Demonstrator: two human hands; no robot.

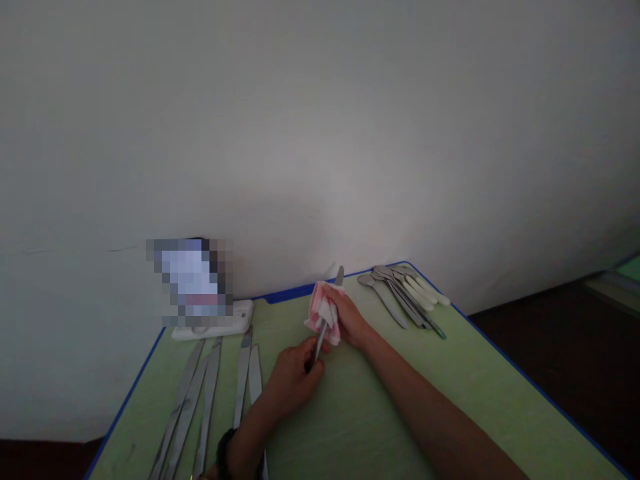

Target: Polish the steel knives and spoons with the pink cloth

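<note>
In the head view, two hands work over the middle of a green counter (490, 393). One knife (321, 339) is held slanting between them, its tip pointing towards the wall (320, 133). The left hand (295, 373) has its grip closed around the knife's near end; one black band (225, 453) circles that wrist. The right hand (347, 317) has its grip closed around one pink-and-white cloth (320, 303), which is folded about the blade.

Five more knives (211, 383) lie at the left, three together and two nearer the left forearm, which partly covers them. Beyond their far ends sits one white case (239, 319) with a pixelated device above it.

At the far right corner lies a heap of spoons (404, 300), overlapping too much to count; about three have white handles.

The counter's blue edge runs along the wall, with the spoon heap close to the corner. Open room lies between the hands and the spoons, and from the right forearm to the right edge.
</note>
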